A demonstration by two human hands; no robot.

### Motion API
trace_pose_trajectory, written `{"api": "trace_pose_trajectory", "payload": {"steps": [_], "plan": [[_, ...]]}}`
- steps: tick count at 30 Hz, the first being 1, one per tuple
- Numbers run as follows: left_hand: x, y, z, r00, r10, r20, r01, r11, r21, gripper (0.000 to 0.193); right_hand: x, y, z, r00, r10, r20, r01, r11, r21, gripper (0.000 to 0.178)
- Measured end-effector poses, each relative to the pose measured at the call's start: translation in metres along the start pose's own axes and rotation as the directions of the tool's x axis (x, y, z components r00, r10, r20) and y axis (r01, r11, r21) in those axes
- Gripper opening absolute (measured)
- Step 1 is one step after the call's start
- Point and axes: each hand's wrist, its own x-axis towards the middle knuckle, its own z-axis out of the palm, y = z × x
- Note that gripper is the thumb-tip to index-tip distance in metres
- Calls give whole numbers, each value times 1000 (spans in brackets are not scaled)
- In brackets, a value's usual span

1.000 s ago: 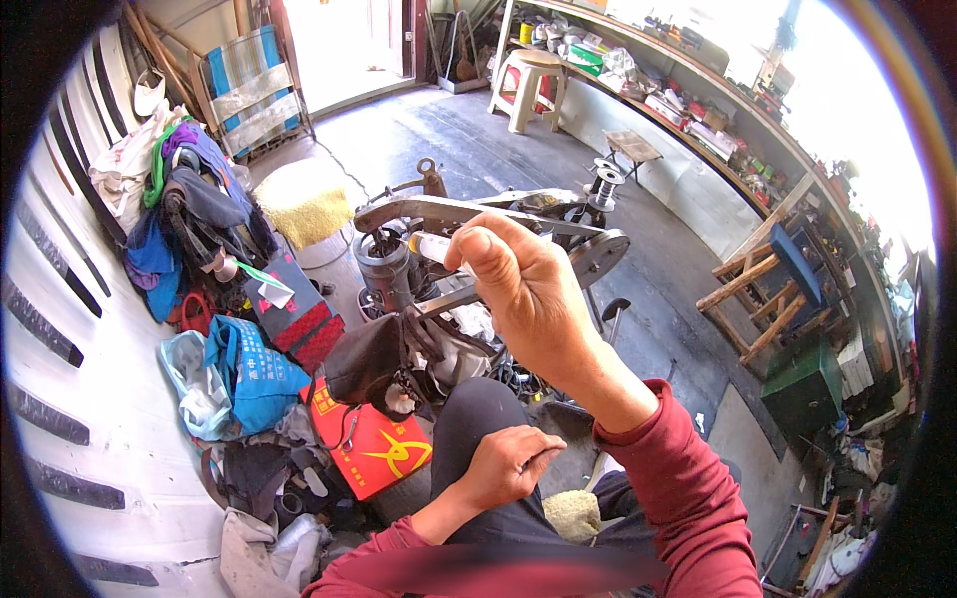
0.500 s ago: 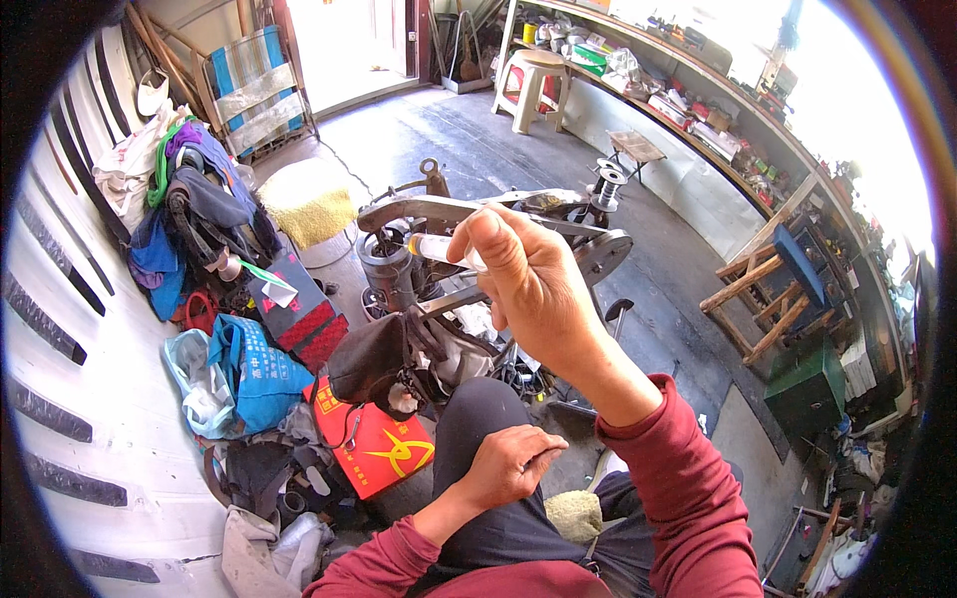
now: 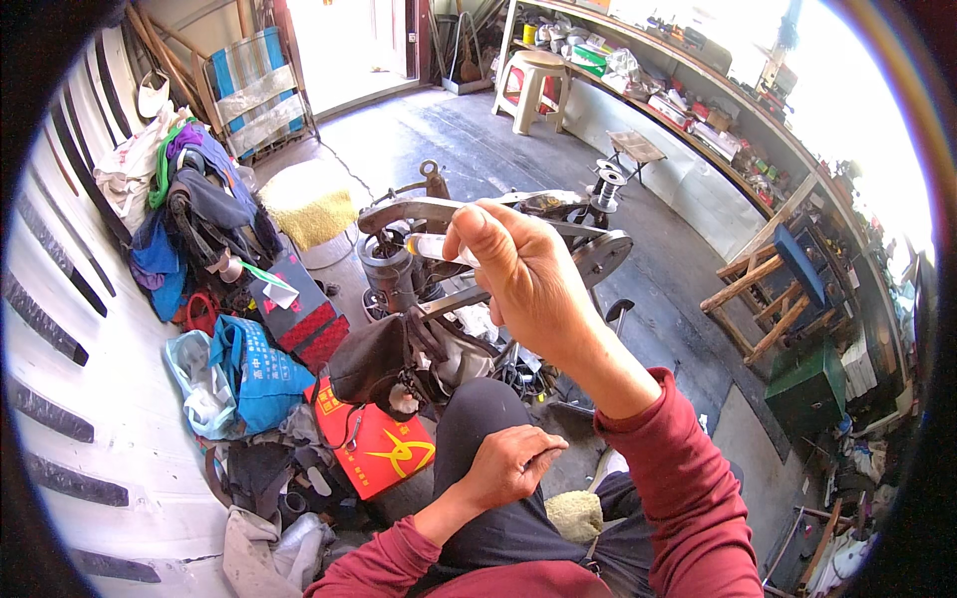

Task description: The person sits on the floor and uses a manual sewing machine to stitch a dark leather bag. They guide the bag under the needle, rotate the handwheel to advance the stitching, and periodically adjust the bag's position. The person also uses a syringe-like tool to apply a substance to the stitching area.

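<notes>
My raised right hand (image 3: 508,269) pinches a small clear tube (image 3: 429,246) with a yellowish end between thumb and fingers. The tube points left, in front of the metal machine (image 3: 414,209), and part of it is hidden in my grip. Behind my wrist are the machine's wheel (image 3: 603,256) and a thread spool (image 3: 607,184). My left hand (image 3: 510,463) lies on my thigh (image 3: 478,409), its fingers curled and pressed together; whether they hold anything cannot be made out.
A dark bag (image 3: 369,364) hangs by the machine, above a red box (image 3: 374,453). Blue bags (image 3: 259,364) and piled clothes (image 3: 214,199) line the left wall. A plastic stool (image 3: 533,85), a folding stool (image 3: 635,149) and a wooden chair (image 3: 773,289) stand toward the cluttered shelves (image 3: 688,115).
My right hand, still holding the tube, has shifted very slightly left and down. My left hand stays in place on my thigh.
</notes>
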Motion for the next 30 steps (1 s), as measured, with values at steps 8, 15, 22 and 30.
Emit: {"api": "trace_pose_trajectory", "payload": {"steps": [8, 15, 22, 30], "plan": [[0, 0, 1, 1000, 7, 3, -8, 1000, 19, 13, 2, 7, -3, 1000, 18, 3, -19, 994, 104, 65], [0, 2, 1, 1000, -1, -3, 2, 1000, 19, 13, -17, 5, -26, 994, 110, 3, -107, 956, 273, 66], [6, 3, -23, 996, 86, 26, -90, 967, 238, 14, -78, -4, -100, 960, 207, -188, -115, 906, 408, 68], [27, -7, -40, 962, -8, 273, -143, 835, 531, 26, -114, 49, -225, 865, 316, -390, -15, 793, 609, 61]]}}
